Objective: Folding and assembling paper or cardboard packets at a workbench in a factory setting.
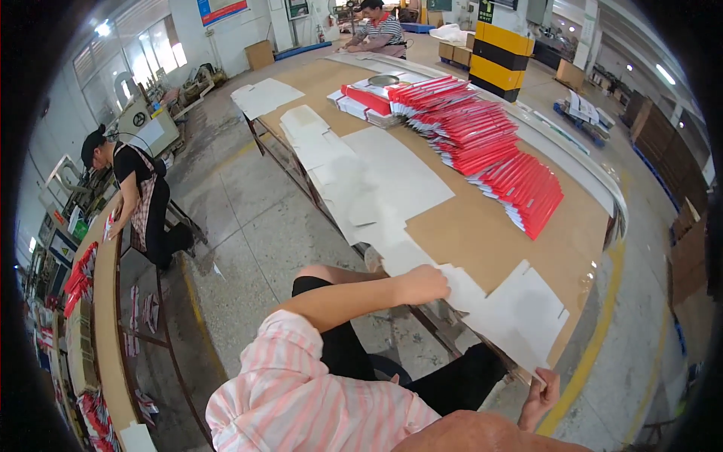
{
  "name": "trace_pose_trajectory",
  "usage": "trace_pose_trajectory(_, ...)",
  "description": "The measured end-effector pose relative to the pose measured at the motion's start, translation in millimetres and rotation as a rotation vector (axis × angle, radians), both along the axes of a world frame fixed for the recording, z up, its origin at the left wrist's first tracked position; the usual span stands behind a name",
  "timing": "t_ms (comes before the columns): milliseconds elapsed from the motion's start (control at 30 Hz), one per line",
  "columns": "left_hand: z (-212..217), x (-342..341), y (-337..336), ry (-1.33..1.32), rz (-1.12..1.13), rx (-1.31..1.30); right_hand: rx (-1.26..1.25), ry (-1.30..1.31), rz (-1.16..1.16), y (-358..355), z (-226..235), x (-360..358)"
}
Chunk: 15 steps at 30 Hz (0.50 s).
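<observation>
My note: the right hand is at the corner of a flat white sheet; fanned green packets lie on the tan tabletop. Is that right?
No: the head view shows mainly red fanned packets, not green. They lie on the tan tabletop, with the right hand at the corner of the white sheet.

Between the flat white sheets and the leaning row of red packets, my left fingers could pass over brown counter right of centre; the packets bar the upper right.
</observation>
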<state>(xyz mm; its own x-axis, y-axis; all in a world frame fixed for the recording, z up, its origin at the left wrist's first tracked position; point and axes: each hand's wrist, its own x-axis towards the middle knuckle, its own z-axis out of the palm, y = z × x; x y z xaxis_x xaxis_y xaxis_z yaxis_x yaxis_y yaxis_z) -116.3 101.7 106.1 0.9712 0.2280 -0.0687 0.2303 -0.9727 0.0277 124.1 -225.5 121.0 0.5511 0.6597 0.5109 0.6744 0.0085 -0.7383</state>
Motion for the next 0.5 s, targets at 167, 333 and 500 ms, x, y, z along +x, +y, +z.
trace_pose_trajectory(167,-1.8,70.9,-1.6,-0.041,0.089,-0.482,-0.156,-0.101,-0.073,-40.9,-43.8,39.1)
trace_pose_trajectory(333,-69.3,114.8,-13.2,-0.295,0.135,-0.160,-0.329,-0.077,0.019,-44.7,-80.0,76.7)
trace_pose_trajectory(500,-67.6,134.0,-59.4,-0.354,-0.352,-0.479,-0.381,0.523,-0.166,-17.3,-68.2,105.2)
